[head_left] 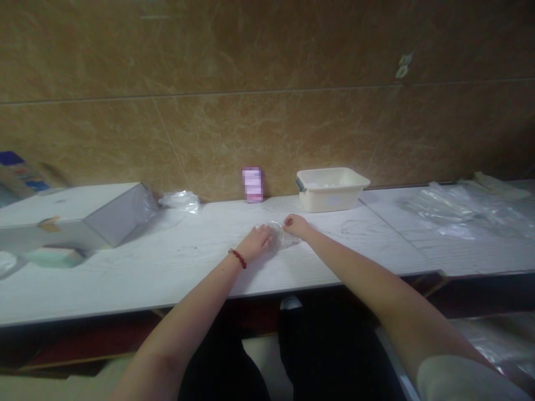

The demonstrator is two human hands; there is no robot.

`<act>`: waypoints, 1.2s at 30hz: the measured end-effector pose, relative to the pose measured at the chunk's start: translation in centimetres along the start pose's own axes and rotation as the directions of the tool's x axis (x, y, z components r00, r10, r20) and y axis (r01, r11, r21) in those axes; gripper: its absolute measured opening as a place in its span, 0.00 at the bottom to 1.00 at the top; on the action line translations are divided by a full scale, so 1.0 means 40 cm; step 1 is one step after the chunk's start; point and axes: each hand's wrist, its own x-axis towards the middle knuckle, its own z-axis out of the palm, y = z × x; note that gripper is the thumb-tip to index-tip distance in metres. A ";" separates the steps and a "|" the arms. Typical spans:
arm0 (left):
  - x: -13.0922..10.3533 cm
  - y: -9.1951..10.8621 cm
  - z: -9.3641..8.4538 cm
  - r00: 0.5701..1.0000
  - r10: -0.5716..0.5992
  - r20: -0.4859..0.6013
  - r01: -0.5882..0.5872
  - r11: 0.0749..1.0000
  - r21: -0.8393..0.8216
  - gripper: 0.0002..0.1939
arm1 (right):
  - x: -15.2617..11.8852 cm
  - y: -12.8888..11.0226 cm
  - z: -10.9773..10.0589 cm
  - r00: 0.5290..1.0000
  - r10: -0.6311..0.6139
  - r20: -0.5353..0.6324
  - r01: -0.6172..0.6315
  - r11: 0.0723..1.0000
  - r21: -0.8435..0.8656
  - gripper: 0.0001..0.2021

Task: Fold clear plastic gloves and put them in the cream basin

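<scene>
A small clear plastic bag (284, 239) lies on the white table between my two hands. My left hand (256, 244), with a red bead bracelet on its wrist, has its fingers closed on the bag's left edge; its thumb is hard to make out. At the bag's upper right, my right hand (297, 226) is curled, with thumb and forefinger pinched together at the rim. What the bag contains, if anything, is too blurred to tell. Just behind my right hand stands a cream plastic bin (332, 199) with some whitish things inside.
A phone (253, 185) leans upright on the tiled wall. Left are a large white box (100, 223), a pale green block (56, 257) and crumpled clear plastic (181, 201). Clear plastic bags (443, 206) are spread at the right. The table's front edge (196, 303) runs beneath my forearms.
</scene>
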 end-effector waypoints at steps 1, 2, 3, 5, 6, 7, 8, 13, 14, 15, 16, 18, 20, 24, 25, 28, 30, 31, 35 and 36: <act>0.004 0.007 0.007 0.999 0.014 0.041 -0.015 1.000 0.026 0.21 | 0.001 0.000 0.001 1.000 0.002 0.000 -0.002 1.000 0.008 0.10; 0.008 0.012 0.014 0.997 0.020 0.069 -0.023 0.999 0.048 0.21 | 0.002 0.000 0.001 1.000 0.005 0.002 -0.005 1.000 0.016 0.10; 0.010 0.015 0.019 0.996 0.021 0.087 -0.027 0.998 0.064 0.22 | 0.003 0.000 0.002 1.000 0.010 0.005 -0.010 1.000 0.024 0.10; 0.011 0.015 0.027 0.994 0.026 0.107 -0.035 0.996 0.082 0.22 | 0.006 -0.001 0.005 1.000 0.024 0.015 -0.025 0.999 0.043 0.11; 0.010 0.014 0.029 0.993 0.031 0.110 -0.041 0.995 0.088 0.22 | 0.007 0.000 0.006 0.999 0.032 0.024 -0.034 0.998 0.052 0.11; 0.009 0.014 0.031 0.993 0.038 0.109 -0.048 0.994 0.094 0.23 | 0.008 0.000 0.007 0.999 0.039 0.035 -0.041 0.997 0.062 0.12; 0.007 0.013 0.032 0.993 0.048 0.108 -0.059 0.993 0.103 0.23 | 0.009 0.000 0.008 0.998 0.045 0.045 -0.048 0.996 0.071 0.12; 0.002 0.014 0.038 0.990 0.105 0.092 -0.120 0.976 0.180 0.23 | 0.011 0.000 0.005 0.996 0.054 0.068 -0.061 0.993 0.104 0.14; 0.002 0.014 0.040 0.990 0.109 0.090 -0.125 0.972 0.197 0.23 | 0.011 -0.001 0.003 0.996 0.055 0.069 -0.062 0.992 0.107 0.14; 0.003 0.013 0.042 0.989 0.114 0.090 -0.130 0.969 0.211 0.23 | 0.011 -0.001 0.000 0.996 0.057 0.067 -0.064 0.992 0.110 0.14; 0.003 0.011 0.044 0.989 0.118 0.092 -0.136 0.965 0.223 0.22 | 0.010 -0.001 -0.003 0.996 0.064 0.060 -0.070 0.991 0.113 0.15; 0.003 0.009 0.046 0.988 0.122 0.093 -0.141 0.961 0.240 0.23 | 0.007 0.000 -0.015 0.996 0.083 0.020 -0.085 0.988 0.126 0.15; 0.003 0.008 0.047 0.988 0.123 0.089 -0.141 0.958 0.248 0.23 | -0.003 0.004 -0.031 0.994 0.103 -0.042 -0.096 0.984 0.147 0.14; 0.002 0.009 0.048 0.989 0.116 0.087 -0.133 0.962 0.237 0.23 | -0.056 0.012 -0.069 0.989 0.140 0.037 -0.144 0.976 0.164 0.14; 0.002 0.009 0.048 0.990 0.113 0.086 -0.131 0.964 0.232 0.23 | -0.074 0.011 -0.074 0.982 0.153 0.112 -0.169 0.973 0.159 0.16; 0.000 0.010 0.049 0.990 0.115 0.075 -0.129 0.967 0.220 0.22 | -0.127 0.000 -0.074 0.938 0.164 0.304 -0.222 0.960 0.169 0.18; -0.001 0.010 0.050 0.991 0.118 0.067 -0.130 0.968 0.214 0.23 | -0.153 -0.012 -0.064 0.930 0.157 0.332 -0.232 0.952 0.199 0.18; -0.001 0.010 0.050 0.991 0.119 0.066 -0.130 0.969 0.211 0.23 | -0.162 -0.018 -0.059 0.935 0.155 0.319 -0.229 0.951 0.208 0.18; 0.000 0.009 0.050 0.992 0.105 0.077 -0.118 0.972 0.204 0.22 | -0.177 -0.028 -0.047 0.966 0.128 0.225 -0.166 0.973 0.161 0.16; 0.001 0.008 0.050 0.992 0.101 0.081 -0.116 0.973 0.201 0.22 | -0.177 -0.027 -0.048 0.970 0.125 0.209 -0.156 0.978 0.138 0.15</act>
